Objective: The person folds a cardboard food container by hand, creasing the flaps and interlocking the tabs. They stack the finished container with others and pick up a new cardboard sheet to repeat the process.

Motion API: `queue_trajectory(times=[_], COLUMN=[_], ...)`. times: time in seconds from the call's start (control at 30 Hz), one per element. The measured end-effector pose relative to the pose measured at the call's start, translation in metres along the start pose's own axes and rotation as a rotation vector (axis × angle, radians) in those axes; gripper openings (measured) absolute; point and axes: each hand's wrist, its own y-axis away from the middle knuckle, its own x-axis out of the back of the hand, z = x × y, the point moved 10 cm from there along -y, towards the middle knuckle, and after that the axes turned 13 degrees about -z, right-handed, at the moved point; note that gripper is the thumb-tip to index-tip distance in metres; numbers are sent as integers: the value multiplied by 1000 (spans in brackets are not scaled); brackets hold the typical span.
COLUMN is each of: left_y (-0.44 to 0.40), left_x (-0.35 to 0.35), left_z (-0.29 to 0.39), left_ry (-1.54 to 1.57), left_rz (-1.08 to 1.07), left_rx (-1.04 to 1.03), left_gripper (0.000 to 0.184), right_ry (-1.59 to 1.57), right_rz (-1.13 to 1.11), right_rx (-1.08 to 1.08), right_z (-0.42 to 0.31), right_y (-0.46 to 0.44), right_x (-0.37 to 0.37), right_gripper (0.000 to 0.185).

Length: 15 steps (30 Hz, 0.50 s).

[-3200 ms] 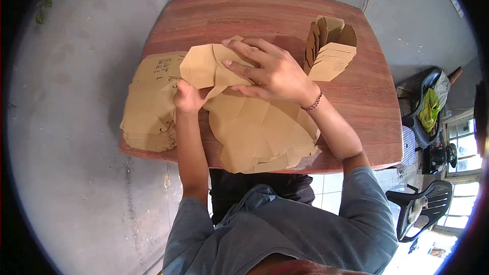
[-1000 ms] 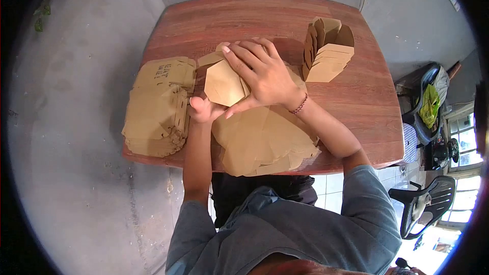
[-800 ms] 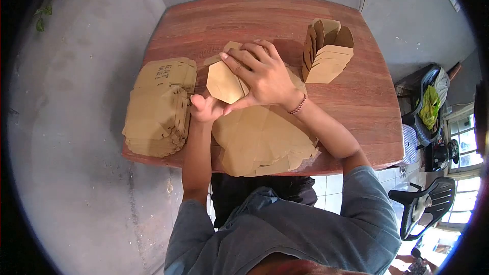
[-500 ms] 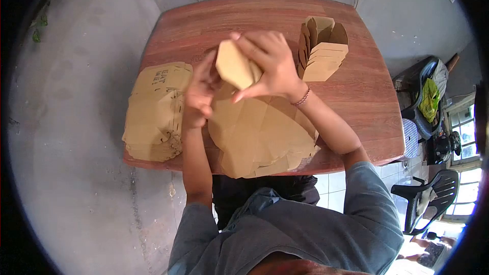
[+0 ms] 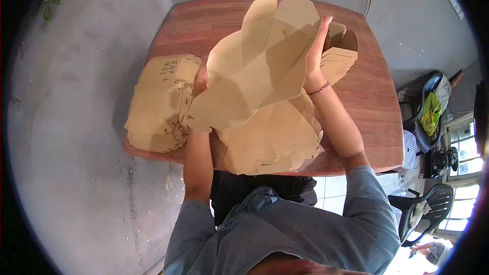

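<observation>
A partly unfolded cardboard box blank (image 5: 260,56) is held up over the table between my two hands, its flaps spread and tilted. My left hand (image 5: 201,78) grips its left edge, most of the fingers hidden behind the card. On the opposite edge, my right hand (image 5: 317,56) holds the blank with fingers stretched up along the side. Beneath it lies a stack of flat cardboard blanks (image 5: 275,140). To the left sits another pile of flat blanks (image 5: 155,104) with dark lettering on top. Behind my right hand stand nested folded boxes (image 5: 340,57), partly covered.
The wooden table (image 5: 372,117) meets grey walls at the back and left. At the right are a dark chair (image 5: 430,209), another seat holding a yellow-green bag (image 5: 430,109), and windows. Part of a person (image 5: 433,252) shows at the lower right.
The compact cardboard piece between my hands now shows as a wide, opened blank. My right hand has moved right toward the nested boxes, and my hands are farther apart.
</observation>
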Motion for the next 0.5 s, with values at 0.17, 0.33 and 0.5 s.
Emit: queue_trajectory(times=[0.17, 0.33, 0.5], left_y=[-7, -19, -16], left_x=[19, 9, -18], left_z=[-29, -42, 6], left_ry=[-57, -117, -295], left_rz=[-122, -212, 127], left_rx=[-54, -104, -172], left_gripper=[52, 48, 27], right_ry=[195, 186, 193], right_rz=[-52, -162, -195], right_rx=[10, -64, -58], right_z=[3, 41, 51], right_y=[1, 1, -6], right_x=[-6, 1, 12], right_gripper=[87, 95, 91])
